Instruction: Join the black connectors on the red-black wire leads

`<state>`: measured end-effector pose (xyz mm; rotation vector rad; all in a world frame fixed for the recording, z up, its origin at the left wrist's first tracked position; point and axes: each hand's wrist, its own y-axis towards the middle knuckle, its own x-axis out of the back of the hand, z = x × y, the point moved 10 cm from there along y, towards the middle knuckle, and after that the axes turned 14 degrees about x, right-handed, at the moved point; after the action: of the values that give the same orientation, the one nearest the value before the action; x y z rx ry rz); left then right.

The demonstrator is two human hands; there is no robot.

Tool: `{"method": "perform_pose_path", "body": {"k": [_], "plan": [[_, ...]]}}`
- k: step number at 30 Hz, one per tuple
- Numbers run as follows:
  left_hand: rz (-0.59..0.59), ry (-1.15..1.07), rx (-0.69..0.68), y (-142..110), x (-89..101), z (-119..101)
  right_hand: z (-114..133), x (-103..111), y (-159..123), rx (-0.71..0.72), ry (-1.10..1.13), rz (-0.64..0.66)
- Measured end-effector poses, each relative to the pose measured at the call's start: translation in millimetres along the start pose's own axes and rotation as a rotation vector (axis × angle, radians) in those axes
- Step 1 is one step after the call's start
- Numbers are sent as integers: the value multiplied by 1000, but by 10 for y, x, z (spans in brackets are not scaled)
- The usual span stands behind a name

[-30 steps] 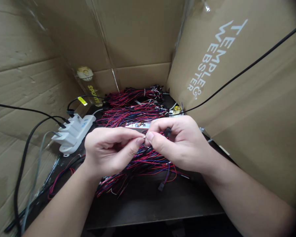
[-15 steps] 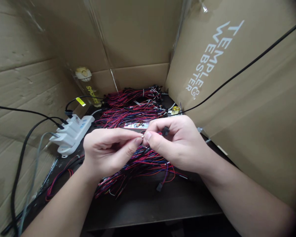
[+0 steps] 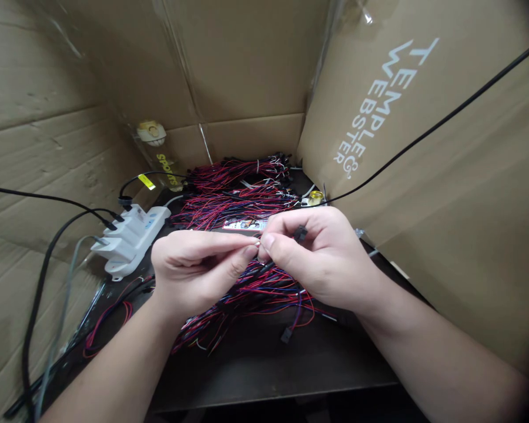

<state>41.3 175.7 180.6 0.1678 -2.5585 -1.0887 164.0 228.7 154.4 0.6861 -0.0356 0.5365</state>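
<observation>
My left hand (image 3: 203,264) is closed in a pinch, with thumb and forefinger together at a tiny pale tip (image 3: 258,243), perhaps a wire end; too little of it shows to be sure. Right up against it, my right hand (image 3: 312,252) pinches at the same spot. A black plug connector (image 3: 300,233) pokes out from the curled fingers of the right hand. Beneath both hands lies a loose bundle of red, blue and black wires (image 3: 255,294). One wire there ends in a grey connector (image 3: 286,335).
Further bundles of wires (image 3: 238,200) lie behind the hands on the dark table (image 3: 264,376). A white power strip (image 3: 132,241) with cables stands at left, near a bottle with a yellow lid (image 3: 151,133). Cardboard walls (image 3: 247,59) enclose the table; a black cable (image 3: 423,135) crosses at right.
Both hands keep the same pinch at the same spot. The whole view has shifted very slightly; nothing has been let go or taken up.
</observation>
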Motion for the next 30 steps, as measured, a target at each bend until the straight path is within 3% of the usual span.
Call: {"method": "perform_pose_path", "body": {"k": [9, 21, 30], "plan": [[-2, 87, -22, -24, 13, 21, -119, -19, -25, -59, 28, 22], [105, 139, 45, -6, -52, 154, -53, -42, 8, 9, 4, 43], [99, 215, -11, 29, -40, 21, -24, -32, 2, 23, 0, 46]]}}
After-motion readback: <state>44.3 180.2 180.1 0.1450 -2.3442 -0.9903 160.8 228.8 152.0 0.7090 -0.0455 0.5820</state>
